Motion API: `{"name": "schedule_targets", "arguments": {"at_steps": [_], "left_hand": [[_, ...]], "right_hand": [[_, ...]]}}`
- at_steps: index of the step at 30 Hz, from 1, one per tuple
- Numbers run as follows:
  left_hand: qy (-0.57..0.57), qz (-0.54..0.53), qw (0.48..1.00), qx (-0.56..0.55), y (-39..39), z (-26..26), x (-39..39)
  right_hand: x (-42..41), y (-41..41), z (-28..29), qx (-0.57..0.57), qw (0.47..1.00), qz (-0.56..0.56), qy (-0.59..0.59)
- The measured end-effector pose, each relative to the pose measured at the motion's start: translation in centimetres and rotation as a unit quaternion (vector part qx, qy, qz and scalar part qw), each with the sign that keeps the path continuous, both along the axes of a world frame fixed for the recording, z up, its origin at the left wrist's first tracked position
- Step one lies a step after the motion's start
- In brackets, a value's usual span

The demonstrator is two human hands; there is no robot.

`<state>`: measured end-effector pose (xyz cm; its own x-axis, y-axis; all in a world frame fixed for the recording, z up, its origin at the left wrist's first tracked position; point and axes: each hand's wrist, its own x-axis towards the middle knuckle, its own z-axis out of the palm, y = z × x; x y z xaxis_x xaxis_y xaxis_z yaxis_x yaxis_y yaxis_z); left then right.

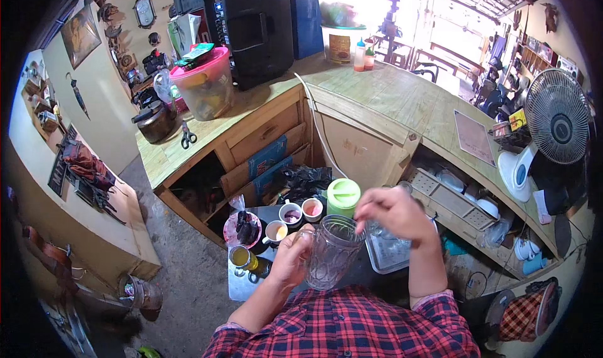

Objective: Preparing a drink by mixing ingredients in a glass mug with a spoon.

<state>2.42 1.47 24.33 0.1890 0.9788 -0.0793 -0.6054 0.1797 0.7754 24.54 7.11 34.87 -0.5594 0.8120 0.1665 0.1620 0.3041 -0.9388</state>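
My left hand (291, 258) grips the handle of a large clear glass mug (330, 261), tilted in front of my chest. My right hand (398, 214) is at the mug's rim with its fingers curled; whether they hold anything cannot be made out. Just beyond the mug stands a light green lidded jug (343, 195). Three white cups stand left of it: one with purple contents (290, 215), one with pinkish contents (312, 210) and one with pale yellow contents (275, 232). A metal tray (388, 260) bearing glassware lies under my right forearm.
Left of the cups are a pink-patterned plate (229, 230) with a dark bagged item and a glass of yellow-green liquid (243, 259). The wooden counter (377, 87) wraps around, bearing scissors (188, 136), a kettle (155, 121), a pink-lidded tub (202, 87), a loudspeaker (256, 33) and a fan (558, 122).
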Motion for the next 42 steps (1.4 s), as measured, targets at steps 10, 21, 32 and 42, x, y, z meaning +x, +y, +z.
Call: {"name": "schedule_targets", "arguments": {"at_steps": [10, 21, 32, 42], "left_hand": [[0.075, 0.108, 0.988, 0.078, -0.1, 0.7, 0.8], [0.218, 0.182, 0.931, 0.229, -0.2, 0.4, 1.3], [0.258, 0.201, 0.905, 0.272, 0.0, -0.1, 0.8], [0.195, 0.156, 0.951, 0.185, -0.3, 0.4, 0.7]], "right_hand": [[2.2, -0.2, -0.5, -0.112, 0.969, -0.049, 0.216], [0.7, -0.3, -3.2, -0.192, 0.946, -0.173, 0.196], [0.6, -0.7, -4.1, -0.215, 0.925, -0.183, 0.255], [1.3, -0.6, -5.0, -0.219, 0.927, -0.156, 0.263]]}}
